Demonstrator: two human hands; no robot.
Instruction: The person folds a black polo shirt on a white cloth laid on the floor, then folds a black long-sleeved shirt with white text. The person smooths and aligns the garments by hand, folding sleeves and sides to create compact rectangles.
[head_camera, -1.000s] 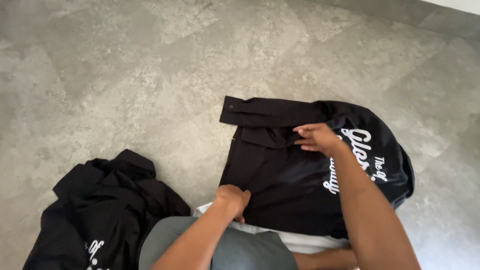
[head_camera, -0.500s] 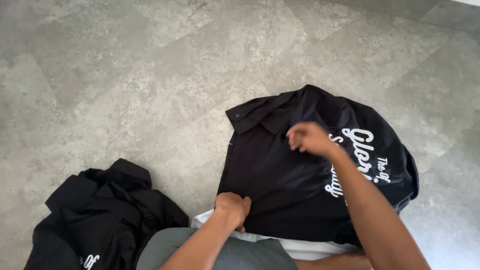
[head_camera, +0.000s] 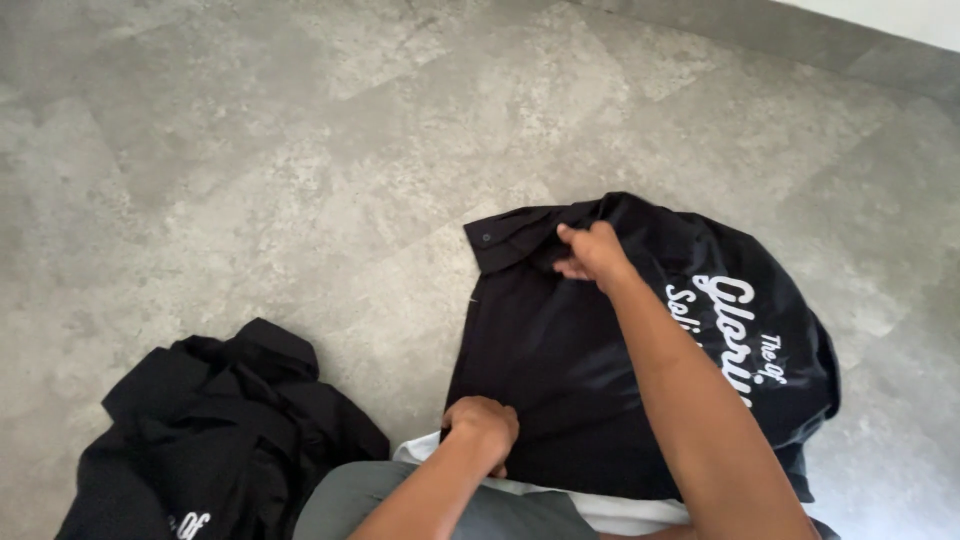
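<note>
Fingers pinch black, white-lettered shirt, half-folded.

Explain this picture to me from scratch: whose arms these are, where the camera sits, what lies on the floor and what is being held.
There is no machine here: a person wears one camera on the head, looking down at their own two bare hands. On the grey stone floor lies a black shirt with white lettering. The right hand pinches its fabric near the collar; the left hand grips its near edge, by a white cloth underneath. To the left lies a crumpled black garment, untouched. The grey cloth at the bottom appears to be the person's own clothing.
</note>
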